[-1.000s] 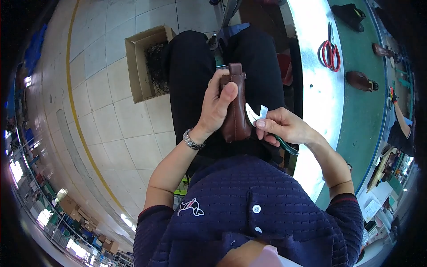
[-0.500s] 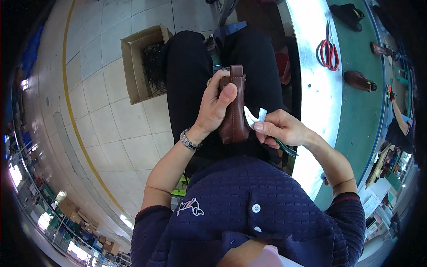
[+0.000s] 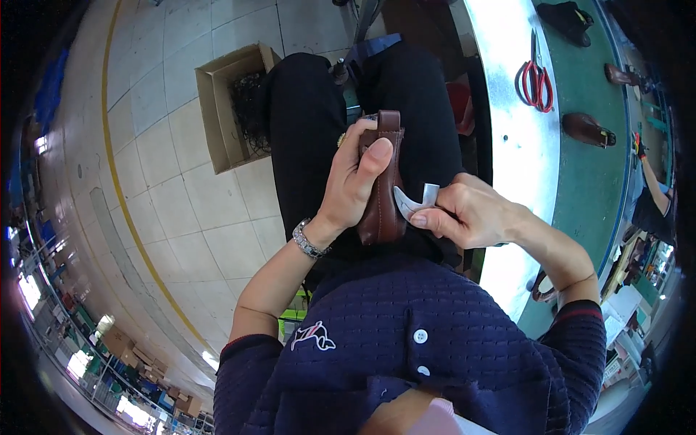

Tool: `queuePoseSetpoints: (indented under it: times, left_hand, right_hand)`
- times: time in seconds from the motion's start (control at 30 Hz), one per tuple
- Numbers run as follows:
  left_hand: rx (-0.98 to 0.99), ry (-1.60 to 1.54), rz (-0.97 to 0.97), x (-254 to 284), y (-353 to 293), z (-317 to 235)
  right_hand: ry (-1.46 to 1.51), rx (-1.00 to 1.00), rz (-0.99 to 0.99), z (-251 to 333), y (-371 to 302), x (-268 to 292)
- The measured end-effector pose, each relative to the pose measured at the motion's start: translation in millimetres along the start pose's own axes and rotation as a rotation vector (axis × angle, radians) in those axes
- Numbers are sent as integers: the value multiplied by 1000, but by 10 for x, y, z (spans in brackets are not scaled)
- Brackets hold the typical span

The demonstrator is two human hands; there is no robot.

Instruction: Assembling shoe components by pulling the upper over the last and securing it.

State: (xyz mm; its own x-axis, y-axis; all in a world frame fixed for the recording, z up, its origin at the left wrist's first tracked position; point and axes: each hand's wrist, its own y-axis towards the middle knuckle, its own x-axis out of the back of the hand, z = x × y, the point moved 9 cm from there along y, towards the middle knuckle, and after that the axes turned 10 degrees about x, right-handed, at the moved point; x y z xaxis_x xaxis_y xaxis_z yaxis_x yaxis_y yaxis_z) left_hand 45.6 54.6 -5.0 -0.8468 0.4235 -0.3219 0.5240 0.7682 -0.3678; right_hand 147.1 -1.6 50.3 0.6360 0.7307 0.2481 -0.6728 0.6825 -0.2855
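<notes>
A brown leather boot (image 3: 386, 210) with a stitched seam and a pull loop at its far end is held over my lap. My left hand (image 3: 349, 181) wraps round its side, the thumb pressed on the leather and a ring on one finger. In my right hand (image 3: 475, 216) is a hand tool with a curved silver blade (image 3: 410, 206) and a short flat metal tab. My fist hides the tool's handle. The blade's tip is at the right side of the boot; I cannot tell whether it touches.
An open cardboard box (image 3: 217, 119) with dark tangled scraps stands on the tiled floor at left. On the metal worktop (image 3: 522, 156) at right lie red-handled scissors (image 3: 536, 85). Beyond, a green belt (image 3: 580, 188) carries more boots (image 3: 587, 129). Another person's arm (image 3: 655, 185) shows at far right.
The boot has come slightly nearer to me. My right hand has turned, bringing the blade's tip lower along the boot, and the green handle is now out of sight.
</notes>
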Motion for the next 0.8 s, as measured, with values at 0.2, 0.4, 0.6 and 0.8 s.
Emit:
queuePoseSetpoints:
  times: [0.2,0.4,0.6,0.8]
  left_hand:
    - [8,5,-75,71,57,-25]
    - [44,-51,-64,162,303,58]
    - [147,-136,8,229,386,252]
    - [119,-138,62,94,374,175]
  right_hand:
    - [265,-353,99,-102,12,-51]
    - [77,-356,-229,-161,50,114]
    - [15,-523,-746,-678,-690,280]
    - [-792,-933,-795,-1335,-1879,528]
